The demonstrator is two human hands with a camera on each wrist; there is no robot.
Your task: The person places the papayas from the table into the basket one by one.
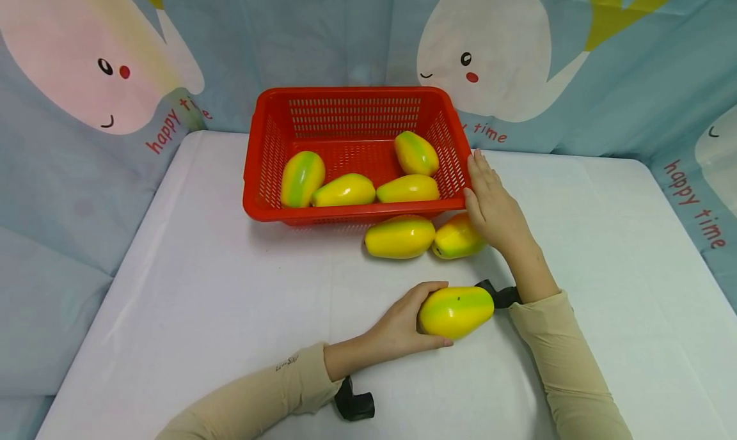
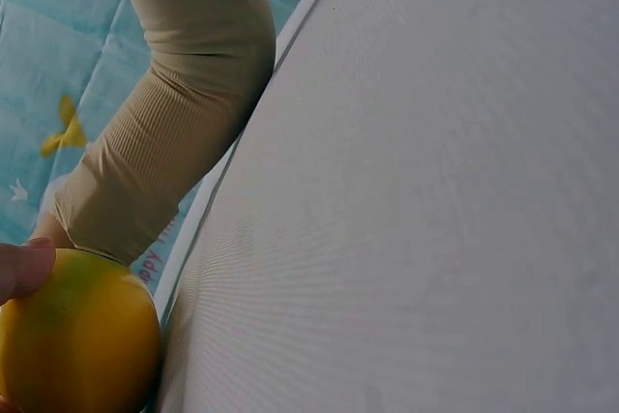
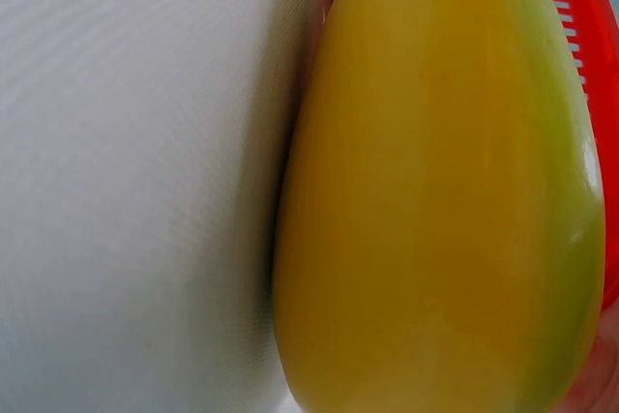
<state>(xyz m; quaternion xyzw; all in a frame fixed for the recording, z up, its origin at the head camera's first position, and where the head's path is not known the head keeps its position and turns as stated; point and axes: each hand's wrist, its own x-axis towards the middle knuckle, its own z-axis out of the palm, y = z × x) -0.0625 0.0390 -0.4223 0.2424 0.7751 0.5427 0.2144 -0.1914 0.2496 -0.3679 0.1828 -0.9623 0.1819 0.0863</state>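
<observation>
My left hand (image 1: 397,322) grips a yellow-green papaya (image 1: 457,312) over the front of the table, thumb on its near side and fingers behind it. In the left wrist view, the thumb presses on that papaya (image 2: 82,336). Further back, my right hand (image 1: 496,206) lies along the right end of the red basket (image 1: 351,215), fingers straight beside its rim and thumb at the front corner. Below the right palm lies a papaya (image 1: 457,237), partly covered by the hand. It fills much of the right wrist view. Another papaya (image 1: 400,237) lies left of it, before the basket.
Inside the basket are several papayas, among them one at the left (image 1: 302,179) and one at the back right (image 1: 416,153). A white cloth covers the table (image 1: 190,286). A blue curtain (image 1: 340,31) with whale prints hangs behind. Black wrist mounts (image 1: 354,405) show by both sleeves.
</observation>
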